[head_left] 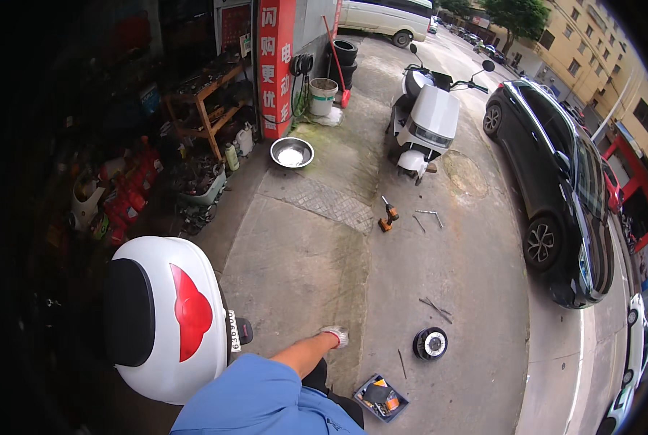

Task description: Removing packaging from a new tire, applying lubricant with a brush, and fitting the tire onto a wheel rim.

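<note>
My left hand [336,336], in a whitish knit glove, hangs low over the concrete in front of my dark trousers. Its fingers are too small and turned away to read, and I see nothing sticking out of it. My right hand is outside the picture. To the right of the left hand lies a round black wheel hub [431,343] with a silver centre. A thin rod [402,364] lies between them. Closer to me sits a dark tray [357,394] with tools and an orange item. Several thin tools [437,310] lie beyond the hub.
A white top box [168,304] with a red reflector stands close on my left. Farther ahead are an orange-black cordless drill [388,216], an angled bar tool [432,213], a steel basin [292,153] and a parked scooter [432,116]. A black car [549,167] stands at the right.
</note>
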{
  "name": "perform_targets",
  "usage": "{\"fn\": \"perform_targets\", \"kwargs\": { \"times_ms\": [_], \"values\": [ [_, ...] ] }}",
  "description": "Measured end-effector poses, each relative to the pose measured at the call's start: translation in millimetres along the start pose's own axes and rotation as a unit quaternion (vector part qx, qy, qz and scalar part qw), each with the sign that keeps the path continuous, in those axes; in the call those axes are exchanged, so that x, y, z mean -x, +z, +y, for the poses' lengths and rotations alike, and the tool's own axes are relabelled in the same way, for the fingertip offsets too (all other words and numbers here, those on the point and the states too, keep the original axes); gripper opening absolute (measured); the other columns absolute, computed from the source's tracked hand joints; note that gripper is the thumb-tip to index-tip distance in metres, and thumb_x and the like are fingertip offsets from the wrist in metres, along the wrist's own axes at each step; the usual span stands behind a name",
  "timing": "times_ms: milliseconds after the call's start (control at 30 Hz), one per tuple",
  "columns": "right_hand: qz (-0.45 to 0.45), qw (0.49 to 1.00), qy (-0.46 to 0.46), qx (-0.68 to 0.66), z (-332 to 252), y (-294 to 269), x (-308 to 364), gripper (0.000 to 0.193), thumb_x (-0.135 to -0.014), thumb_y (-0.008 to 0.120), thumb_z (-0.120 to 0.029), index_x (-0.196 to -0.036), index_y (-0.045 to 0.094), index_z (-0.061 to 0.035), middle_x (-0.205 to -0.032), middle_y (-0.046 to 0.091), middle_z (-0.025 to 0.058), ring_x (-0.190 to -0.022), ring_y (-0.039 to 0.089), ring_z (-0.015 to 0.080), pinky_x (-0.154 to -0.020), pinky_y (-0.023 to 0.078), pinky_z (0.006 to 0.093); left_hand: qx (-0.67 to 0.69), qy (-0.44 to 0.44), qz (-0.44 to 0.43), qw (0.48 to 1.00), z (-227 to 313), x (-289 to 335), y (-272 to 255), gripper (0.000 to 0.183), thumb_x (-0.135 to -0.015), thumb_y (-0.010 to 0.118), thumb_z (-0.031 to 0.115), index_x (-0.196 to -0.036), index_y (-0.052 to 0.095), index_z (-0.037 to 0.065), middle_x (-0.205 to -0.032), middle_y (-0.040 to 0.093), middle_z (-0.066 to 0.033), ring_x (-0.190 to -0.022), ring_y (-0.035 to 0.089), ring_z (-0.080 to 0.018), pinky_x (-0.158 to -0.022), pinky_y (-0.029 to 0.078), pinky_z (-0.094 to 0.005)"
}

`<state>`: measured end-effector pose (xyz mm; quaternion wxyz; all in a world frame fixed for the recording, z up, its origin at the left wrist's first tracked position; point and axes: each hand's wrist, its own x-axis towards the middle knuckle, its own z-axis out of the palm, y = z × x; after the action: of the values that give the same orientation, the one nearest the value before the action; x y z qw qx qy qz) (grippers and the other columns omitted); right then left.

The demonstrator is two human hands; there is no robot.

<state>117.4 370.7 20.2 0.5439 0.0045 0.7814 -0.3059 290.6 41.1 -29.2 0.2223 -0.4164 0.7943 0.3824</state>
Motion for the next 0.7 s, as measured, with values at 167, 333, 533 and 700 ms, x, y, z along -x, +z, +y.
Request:
{"fn": "perform_targets", "kwargs": {
  "times_ms": [167,333,533,700],
  "values": [
    [-0.004,0.999,-0.020,0.044,-159,26,-63,0.082,-0.077,0.079,-0.044,-0.139,0.047,-0.0016,-0.117,0.064,0.0176,-0.105,0.062,0.0283,-0.091,0.050,0.0400,0.018,0.005,-0.025,1.000,-25,-33,-83,0.040,-0.085,0.053,0.023,-0.118,0.068,0.004,-0.125,0.065,-0.0180,-0.115,0.064,-0.0350,-0.093,0.052,-0.0454],
    [-0.010,0.996,-0.013,0.089,-290,57,-157,0.087,-0.074,0.082,-0.044,-0.140,0.046,-0.0006,-0.118,0.064,0.0189,-0.106,0.062,0.0288,-0.092,0.051,0.0393,0.117,-0.019,0.026,0.993,-118,-87,-148,0.041,-0.085,0.057,0.028,-0.116,0.068,0.005,-0.120,0.067,-0.0187,-0.110,0.066,-0.0344,-0.092,0.052,-0.0445],
    [-0.041,0.981,-0.038,0.187,-419,100,-295,0.093,-0.070,0.085,-0.044,-0.141,0.044,0.0006,-0.119,0.065,0.0204,-0.108,0.063,0.0293,-0.093,0.051,0.0384,0.301,-0.324,0.169,0.881,-262,-73,-230,0.037,-0.087,0.059,0.028,-0.116,0.068,0.008,-0.121,0.067,-0.0172,-0.114,0.064,-0.0334,-0.097,0.050,-0.0414],
    [-0.069,0.912,-0.216,0.342,-566,177,-363,0.099,-0.067,0.088,-0.044,-0.142,0.043,0.0016,-0.120,0.065,0.0217,-0.109,0.064,0.0298,-0.094,0.052,0.0376,0.480,-0.329,0.291,0.759,-304,-43,-315,0.036,-0.087,0.059,0.027,-0.116,0.068,0.006,-0.118,0.069,-0.0165,-0.113,0.064,-0.0334,-0.097,0.050,-0.0410]
  ]
}}
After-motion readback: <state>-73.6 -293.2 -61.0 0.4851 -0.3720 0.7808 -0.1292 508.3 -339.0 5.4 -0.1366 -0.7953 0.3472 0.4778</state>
